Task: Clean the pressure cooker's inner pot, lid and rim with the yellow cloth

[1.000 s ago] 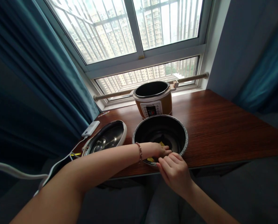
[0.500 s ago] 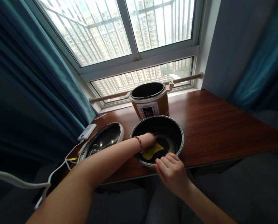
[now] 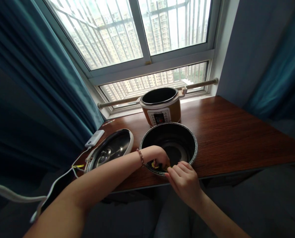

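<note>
A round black inner pot (image 3: 174, 138) with a speckled metal rim stands near the table's front edge. My left hand (image 3: 161, 157), with a beaded bracelet at the wrist, reaches down inside it and is closed on a yellow cloth (image 3: 154, 165). Most of the cloth is hidden under the fingers, pressed against the near inner wall. With fingers wrapped over the near rim, my right hand (image 3: 183, 177) grips the pot. Directly behind stands the gold and white electric cooker body (image 3: 161, 110), its top uncovered and its control panel facing me.
The cooker lid (image 3: 117, 145) lies upturned left of the pot, partly behind my left forearm. Beyond it is a white power bank (image 3: 94, 138) with a white cable (image 3: 80, 158). The brown wooden table (image 3: 227, 132) stretches right; a barred window (image 3: 177, 26) is behind.
My left hand has moved from the middle of the pot toward its near wall, bunching the yellow cloth that lay spread before. My right hand stays on the rim. The view has shifted slightly.
</note>
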Tool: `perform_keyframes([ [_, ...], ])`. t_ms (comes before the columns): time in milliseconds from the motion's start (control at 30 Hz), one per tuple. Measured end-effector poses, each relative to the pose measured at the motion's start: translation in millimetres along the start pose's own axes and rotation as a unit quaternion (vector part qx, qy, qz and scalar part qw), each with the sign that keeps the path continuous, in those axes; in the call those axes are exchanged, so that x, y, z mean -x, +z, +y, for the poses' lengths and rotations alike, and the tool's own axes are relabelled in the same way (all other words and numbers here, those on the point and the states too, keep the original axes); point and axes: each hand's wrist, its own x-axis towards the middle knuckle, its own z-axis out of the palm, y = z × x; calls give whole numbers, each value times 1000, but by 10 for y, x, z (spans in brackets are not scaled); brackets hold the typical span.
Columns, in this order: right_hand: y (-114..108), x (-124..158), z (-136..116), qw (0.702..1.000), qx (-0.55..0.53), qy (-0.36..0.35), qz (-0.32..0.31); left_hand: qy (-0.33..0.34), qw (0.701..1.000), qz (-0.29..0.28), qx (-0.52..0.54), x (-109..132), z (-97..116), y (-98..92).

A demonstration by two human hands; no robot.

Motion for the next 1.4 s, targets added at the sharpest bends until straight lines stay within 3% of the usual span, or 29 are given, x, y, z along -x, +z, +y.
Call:
perform_keyframes([
  [100, -6, 1, -4, 1000, -1, 0, -2, -11, 995, -100, -26, 180, 45, -96],
  [233, -11, 9, -3, 1000, -7, 1, -6, 3, 994, -95, -46, 515, 46, -277],
  [367, 7, 31, -4, 1000, -8, -3, -3, 7, 997, -4, -74, 920, 32, -388],
  [500, -37, 15, -40, 1000, -20, 5, -9, -8, 975, 185, -125, 1287, 65, -226],
  [600, -147, -58, -86, 996, -53, 52, -53, -5, 929, 347, -131, 1426, 130, 81],
  [667, -228, -132, -117, 988, -76, 96, -91, -6, 893, 440, -95, 1417, 180, 326],
  [733, -288, -216, -155, 984, -82, 129, -91, -12, 854, 518, -42, 1333, 219, 569],
  [833, -313, -344, -246, 987, -78, 112, -82, -15, 784, 619, 53, 1143, 239, 896],
  [900, -291, -420, -329, 984, -87, 88, -126, -11, 726, 676, 125, 1029, 222, 1076],
  [1067, -188, -543, -476, 956, -64, 100, -267, 9, 614, 740, 274, 911, 132, 1349],
  [1200, -132, -572, -467, 947, 3, 70, -315, -29, 530, 804, 267, 946, 127, 1422],
  [1300, -145, -569, -435, 951, -3, 65, -303, -8, 516, 826, 228, 971, 174, 1452],
  [1400, -227, -533, -374, 955, -29, 51, -290, 17, 538, 821, 191, 964, 220, 1475],
])
